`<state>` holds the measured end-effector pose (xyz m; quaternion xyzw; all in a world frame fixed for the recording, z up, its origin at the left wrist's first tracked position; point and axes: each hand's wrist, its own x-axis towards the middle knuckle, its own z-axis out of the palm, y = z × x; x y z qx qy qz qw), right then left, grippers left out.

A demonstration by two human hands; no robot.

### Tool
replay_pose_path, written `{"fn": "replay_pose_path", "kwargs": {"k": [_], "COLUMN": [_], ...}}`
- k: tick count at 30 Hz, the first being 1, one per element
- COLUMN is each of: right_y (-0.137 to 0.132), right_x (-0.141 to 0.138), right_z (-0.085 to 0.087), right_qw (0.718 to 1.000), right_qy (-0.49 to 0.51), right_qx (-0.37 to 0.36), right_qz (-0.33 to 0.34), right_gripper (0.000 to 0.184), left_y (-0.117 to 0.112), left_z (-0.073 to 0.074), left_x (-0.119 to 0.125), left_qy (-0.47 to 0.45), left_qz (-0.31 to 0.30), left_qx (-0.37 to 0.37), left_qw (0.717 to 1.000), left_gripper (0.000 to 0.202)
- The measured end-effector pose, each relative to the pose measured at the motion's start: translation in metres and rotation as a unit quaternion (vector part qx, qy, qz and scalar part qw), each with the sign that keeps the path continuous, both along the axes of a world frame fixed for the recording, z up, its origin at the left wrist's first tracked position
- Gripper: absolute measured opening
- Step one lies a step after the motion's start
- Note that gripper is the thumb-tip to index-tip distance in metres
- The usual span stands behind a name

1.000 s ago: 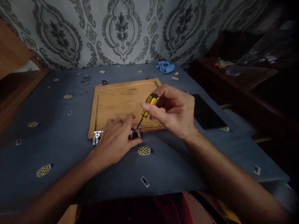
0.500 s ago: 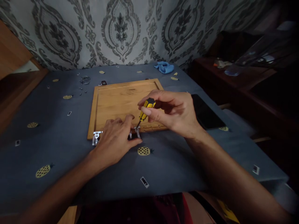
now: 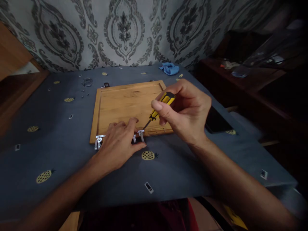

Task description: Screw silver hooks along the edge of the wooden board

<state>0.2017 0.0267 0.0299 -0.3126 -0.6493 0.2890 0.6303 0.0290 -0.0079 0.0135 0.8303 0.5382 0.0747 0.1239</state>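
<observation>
A wooden board [image 3: 122,104] lies flat on a grey-blue cloth with pineapple prints. My right hand [image 3: 187,110] is closed round a yellow and black screwdriver [image 3: 160,107], its tip resting on a small metal bracket [image 3: 141,134] at the board's near edge. My left hand [image 3: 119,146] lies over that near edge, its fingers pressed down beside the bracket and covering part of the metal fitting. A second metal bracket [image 3: 98,141] sticks out to the left of my left hand.
A dark phone [image 3: 216,120] lies right of the board, partly behind my right hand. A blue rag [image 3: 169,68] sits at the far edge near the patterned wall. Small screws and metal parts [image 3: 86,84] lie at the far left of the board. Dark wooden furniture [image 3: 243,80] stands to the right.
My right hand has turned and lifted back, so the screwdriver handle now leans further right and more of it shows. The tip stays on the bracket. My left hand has not moved.
</observation>
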Motion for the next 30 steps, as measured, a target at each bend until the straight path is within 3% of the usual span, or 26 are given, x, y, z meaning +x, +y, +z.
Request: {"fn": "replay_pose_path", "kwargs": {"k": [18,24,30], "right_y": [0.003,0.005,0.004], "right_x": [-0.003,0.005,0.010], "right_z": [-0.006,-0.001,0.004], "right_qw": [0.998,0.993,0.987], "right_qy": [-0.021,-0.049,-0.110], "right_qx": [-0.040,-0.049,-0.023], "right_qz": [0.036,0.095,0.111], "right_gripper": [0.043,0.034,0.028], "left_y": [0.000,0.001,0.001], "left_z": [0.000,0.000,-0.001], "left_x": [0.000,0.000,-0.001], "left_qy": [0.004,-0.009,-0.012], "left_qz": [-0.004,-0.010,-0.013], "left_qx": [0.004,0.007,-0.001], "left_qw": [1.000,1.000,1.000], "left_gripper": [0.050,0.046,0.045]}}
